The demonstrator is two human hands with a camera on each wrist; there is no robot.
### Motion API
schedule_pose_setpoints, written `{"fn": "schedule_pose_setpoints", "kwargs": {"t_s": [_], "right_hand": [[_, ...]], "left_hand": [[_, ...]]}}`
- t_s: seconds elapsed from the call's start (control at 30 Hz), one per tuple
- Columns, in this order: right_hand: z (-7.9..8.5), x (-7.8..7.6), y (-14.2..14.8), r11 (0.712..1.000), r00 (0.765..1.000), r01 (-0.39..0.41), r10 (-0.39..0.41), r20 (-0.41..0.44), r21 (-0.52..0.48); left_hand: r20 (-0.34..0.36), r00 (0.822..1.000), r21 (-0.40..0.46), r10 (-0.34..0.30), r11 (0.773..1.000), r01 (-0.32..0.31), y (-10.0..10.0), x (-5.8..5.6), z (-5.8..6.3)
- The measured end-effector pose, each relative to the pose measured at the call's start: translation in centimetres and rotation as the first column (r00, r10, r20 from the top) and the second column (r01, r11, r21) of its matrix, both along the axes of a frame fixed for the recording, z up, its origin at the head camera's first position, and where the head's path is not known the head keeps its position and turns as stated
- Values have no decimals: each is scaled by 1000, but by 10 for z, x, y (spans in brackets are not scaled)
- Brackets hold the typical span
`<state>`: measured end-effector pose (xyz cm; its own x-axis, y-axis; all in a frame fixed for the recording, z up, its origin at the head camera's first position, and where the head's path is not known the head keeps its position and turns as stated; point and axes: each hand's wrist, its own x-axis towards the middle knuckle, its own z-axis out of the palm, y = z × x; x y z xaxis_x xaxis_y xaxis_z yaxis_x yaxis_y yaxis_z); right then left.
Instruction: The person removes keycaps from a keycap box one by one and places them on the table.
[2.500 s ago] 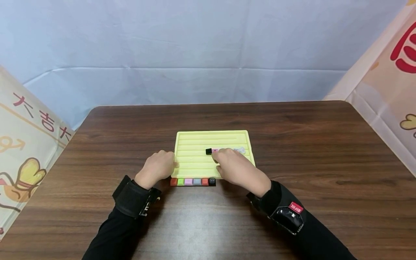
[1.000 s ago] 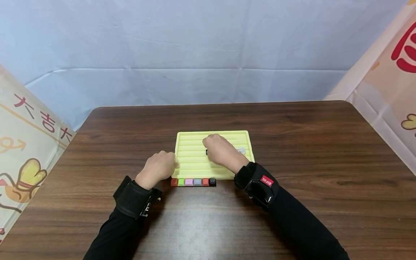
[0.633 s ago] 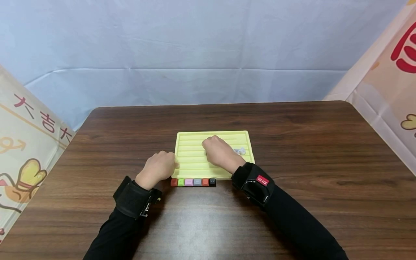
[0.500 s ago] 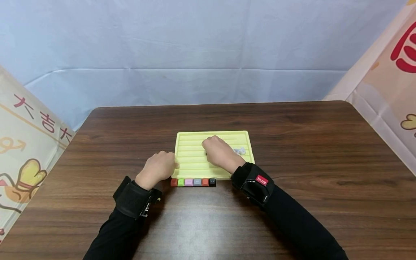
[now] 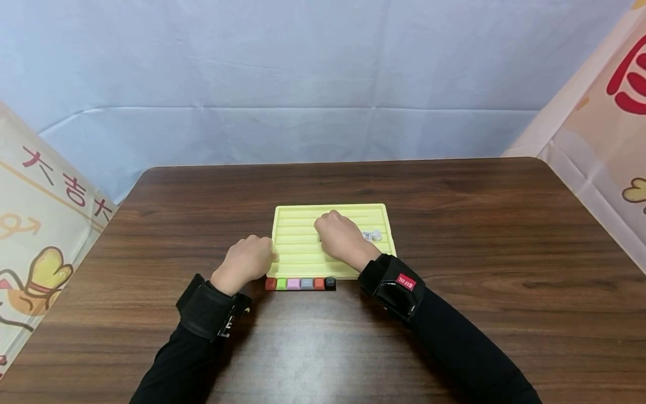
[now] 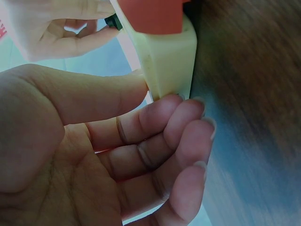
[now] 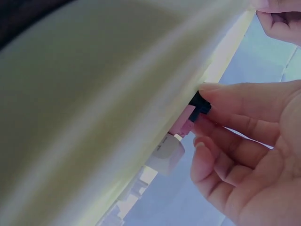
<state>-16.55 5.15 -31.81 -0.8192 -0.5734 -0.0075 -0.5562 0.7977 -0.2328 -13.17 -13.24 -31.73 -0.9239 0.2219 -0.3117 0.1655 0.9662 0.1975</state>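
Observation:
A pale yellow ridged tray (image 5: 298,241) lies on the table. My left hand (image 5: 245,259) pinches its left edge, thumb on top and fingers curled beneath, as the left wrist view shows at the tray's corner (image 6: 164,66). Over the tray's middle, my right hand (image 5: 343,235) pinches a small black piece (image 7: 200,104) between thumb and fingers. Beside that piece, along one groove, come a pink piece (image 7: 182,123), a white keycap (image 7: 168,153) and clear pieces (image 7: 127,200). From the head view, the right hand hides most of this row.
A black strip bearing several coloured keycaps (image 5: 294,284) lies along the tray's near edge. The brown wooden table (image 5: 454,224) ends at a pale blue cloth (image 5: 303,84), with printed cloths at both sides.
My right hand has moved forward and left over the tray, now covering the black and pink pieces. It has stayed nearly still for the last half second. The left hand keeps its place.

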Motion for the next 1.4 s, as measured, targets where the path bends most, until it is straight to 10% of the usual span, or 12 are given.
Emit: {"fn": "schedule_pose_setpoints", "kwargs": {"t_s": [1.4], "right_hand": [[9, 7, 18, 991, 1000, -12, 13, 10, -137]], "left_hand": [[-23, 1000, -4, -14, 1000, 14, 2, 0, 1]]}}
